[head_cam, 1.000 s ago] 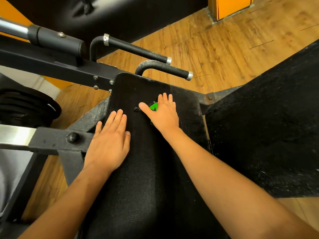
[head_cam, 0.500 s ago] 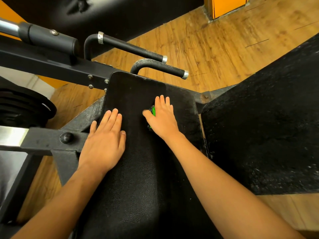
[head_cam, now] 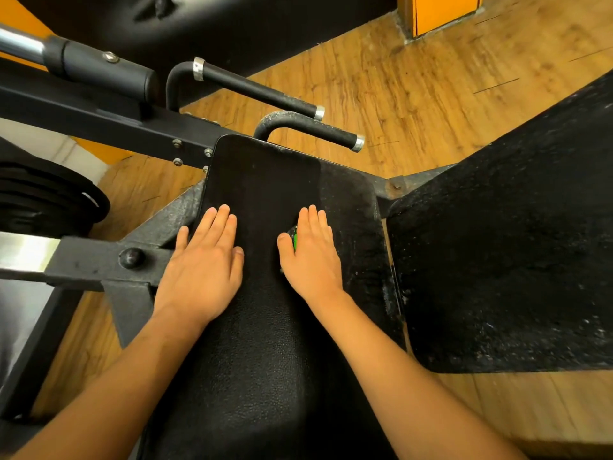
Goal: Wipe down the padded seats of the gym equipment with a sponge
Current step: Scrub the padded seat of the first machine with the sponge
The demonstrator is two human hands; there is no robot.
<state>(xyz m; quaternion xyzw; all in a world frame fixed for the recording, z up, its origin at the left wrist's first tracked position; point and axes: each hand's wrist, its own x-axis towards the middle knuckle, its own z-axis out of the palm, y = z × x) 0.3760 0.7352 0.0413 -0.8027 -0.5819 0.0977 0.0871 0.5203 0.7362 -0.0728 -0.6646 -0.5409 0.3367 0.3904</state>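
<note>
A black padded seat [head_cam: 265,343] runs from the bottom of the view up to the machine's handles. My right hand [head_cam: 311,257] lies flat on the seat's right half with straight fingers, pressing a green sponge [head_cam: 294,240] under its palm. Only a thin green sliver of the sponge shows beside the thumb. My left hand [head_cam: 205,263] rests flat and open on the seat's left edge, holding nothing. The far right part of the seat looks dusty and grey.
Two black handlebars [head_cam: 308,127] stick out just beyond the seat's far end. A black steel frame [head_cam: 99,263] and stacked weight plates [head_cam: 46,200] lie to the left. A rough black footplate [head_cam: 504,244] rises on the right. Wooden floor [head_cam: 398,78] lies beyond.
My right hand has slid the sponge toward me along the seat, and less of the green shows. My left hand has stayed flat on the seat's left edge.
</note>
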